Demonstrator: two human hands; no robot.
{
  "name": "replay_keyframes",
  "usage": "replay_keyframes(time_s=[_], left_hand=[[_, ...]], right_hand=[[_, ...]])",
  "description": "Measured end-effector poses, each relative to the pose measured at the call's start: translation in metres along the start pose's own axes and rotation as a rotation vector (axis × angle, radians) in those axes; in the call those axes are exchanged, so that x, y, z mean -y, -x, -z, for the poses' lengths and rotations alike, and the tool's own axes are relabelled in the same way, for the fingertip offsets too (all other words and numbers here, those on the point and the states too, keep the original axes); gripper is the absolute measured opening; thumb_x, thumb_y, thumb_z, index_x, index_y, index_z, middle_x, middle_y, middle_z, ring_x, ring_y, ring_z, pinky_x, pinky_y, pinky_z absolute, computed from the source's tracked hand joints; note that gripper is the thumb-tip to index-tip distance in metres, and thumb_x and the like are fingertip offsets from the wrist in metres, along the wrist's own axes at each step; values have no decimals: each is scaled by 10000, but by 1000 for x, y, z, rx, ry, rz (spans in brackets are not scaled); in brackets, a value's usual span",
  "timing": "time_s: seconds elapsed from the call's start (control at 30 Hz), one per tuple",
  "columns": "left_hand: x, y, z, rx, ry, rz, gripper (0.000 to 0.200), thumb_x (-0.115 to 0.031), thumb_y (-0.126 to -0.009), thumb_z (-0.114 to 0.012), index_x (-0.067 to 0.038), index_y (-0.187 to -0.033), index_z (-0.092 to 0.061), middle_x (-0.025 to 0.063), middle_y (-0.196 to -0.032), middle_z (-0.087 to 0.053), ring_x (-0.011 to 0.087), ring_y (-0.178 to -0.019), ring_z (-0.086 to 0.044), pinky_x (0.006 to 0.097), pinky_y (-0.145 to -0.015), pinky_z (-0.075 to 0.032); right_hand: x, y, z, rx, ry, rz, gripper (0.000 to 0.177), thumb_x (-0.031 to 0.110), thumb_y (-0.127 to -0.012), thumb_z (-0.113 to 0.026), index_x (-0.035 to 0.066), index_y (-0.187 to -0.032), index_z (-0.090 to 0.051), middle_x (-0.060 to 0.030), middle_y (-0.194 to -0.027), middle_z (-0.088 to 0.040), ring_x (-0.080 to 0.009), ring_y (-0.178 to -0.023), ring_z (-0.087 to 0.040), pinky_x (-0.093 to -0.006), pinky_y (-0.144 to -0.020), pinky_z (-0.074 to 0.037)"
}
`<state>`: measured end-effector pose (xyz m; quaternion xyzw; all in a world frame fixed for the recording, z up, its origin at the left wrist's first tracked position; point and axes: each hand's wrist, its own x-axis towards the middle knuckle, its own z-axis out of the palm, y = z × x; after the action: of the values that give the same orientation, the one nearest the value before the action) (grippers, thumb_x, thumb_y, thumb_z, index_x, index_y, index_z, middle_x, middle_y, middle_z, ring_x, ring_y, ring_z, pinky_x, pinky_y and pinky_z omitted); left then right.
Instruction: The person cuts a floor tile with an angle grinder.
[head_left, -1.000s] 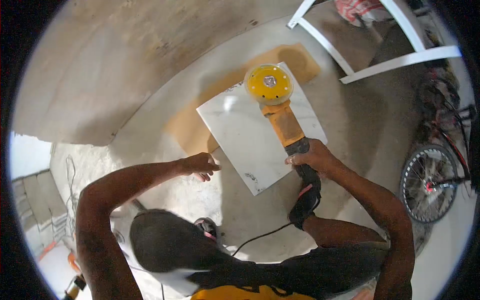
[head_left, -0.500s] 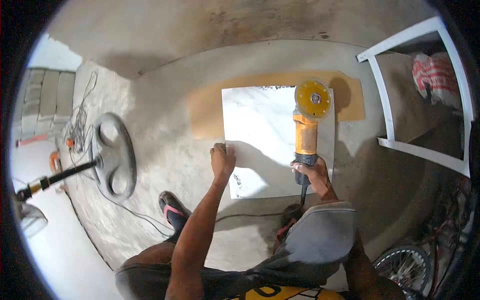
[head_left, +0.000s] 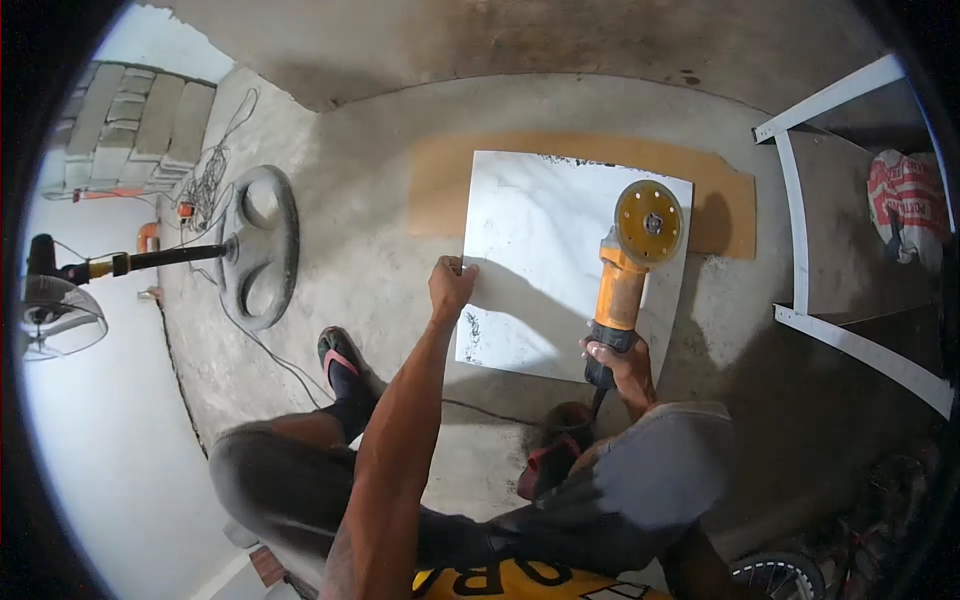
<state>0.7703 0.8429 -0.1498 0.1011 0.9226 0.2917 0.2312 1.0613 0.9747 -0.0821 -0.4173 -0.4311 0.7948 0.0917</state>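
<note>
My right hand (head_left: 625, 368) is wrapped round the black rear handle of an orange angle grinder (head_left: 620, 290). The grinder's round yellow disc (head_left: 648, 222) faces up at the far end, over the right part of a white marbled tile (head_left: 530, 220). At the tile's left edge, my left hand (head_left: 453, 290) grips it with thumb and fingers. Dark rough marks show along the tile's top edge and near its lower left corner. Under the tile's far side lies a brown sheet of cardboard (head_left: 437, 190).
A fan stand base (head_left: 262, 300) stands on the left, with tangled cord (head_left: 215, 165) behind it. A white metal frame (head_left: 797, 220) and a red-and-white sack (head_left: 905, 205) are at right. A bicycle wheel (head_left: 780, 575) shows at lower right. My sandalled foot (head_left: 340, 360) is left of the tile.
The tile has turned slightly clockwise with my left hand at its edge. The grinder, still in my right hand, tilts more to the right. The whole view has shifted a little.
</note>
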Motion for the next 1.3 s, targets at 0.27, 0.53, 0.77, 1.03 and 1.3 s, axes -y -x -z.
replay_keyframes(time_s=[0.27, 0.53, 0.77, 1.03, 1.3], left_hand=[[0, -2, -6, -32, -178, -23, 389, -225, -735, -772, 21, -980, -598, 188, -929, -677, 332, -884, -660, 406, -792, -518], [19, -8, -13, 8, -224, -163, 513, -239, -662, -819, 39, -1013, -567, 241, -997, -652, 378, -945, -643, 427, -824, -521], [14, 4, -15, 23, -255, -128, 542, -281, -665, -811, 41, -1025, -566, 256, -989, -647, 398, -956, -636, 431, -829, -518], [-6, 0, 9, 125, -350, -189, 515, -350, -764, -745, 22, -1085, -591, 226, -1035, -644, 370, -982, -628, 418, -820, -512], [-102, 77, 7, 346, 653, -124, 566, -437, -958, -558, 25, -635, -603, 68, -529, -570, 145, -513, -601, 283, -545, -515]], right_hand=[[-8, 22, 20, 66, -38, 70, 482, 181, -834, -696, -21, -1236, -523, -96, -961, -665, -184, -854, -631, -332, -811, -507], [5, 41, 30, 70, 11, 14, 471, 173, -822, -700, -20, -1216, -529, -93, -937, -660, -182, -835, -628, -327, -792, -503], [4, 38, 37, 76, 13, -30, 462, 165, -810, -703, -19, -1199, -534, -90, -916, -655, -180, -819, -626, -323, -775, -499], [19, 6, 14, 122, -52, -15, 452, 157, -798, -708, -18, -1179, -540, -87, -891, -650, -178, -801, -623, -319, -756, -495], [88, -62, -59, 269, -9, 201, 437, 236, -742, -697, 1, -1095, -594, -86, -899, -646, -172, -815, -627, -324, -748, -513]])
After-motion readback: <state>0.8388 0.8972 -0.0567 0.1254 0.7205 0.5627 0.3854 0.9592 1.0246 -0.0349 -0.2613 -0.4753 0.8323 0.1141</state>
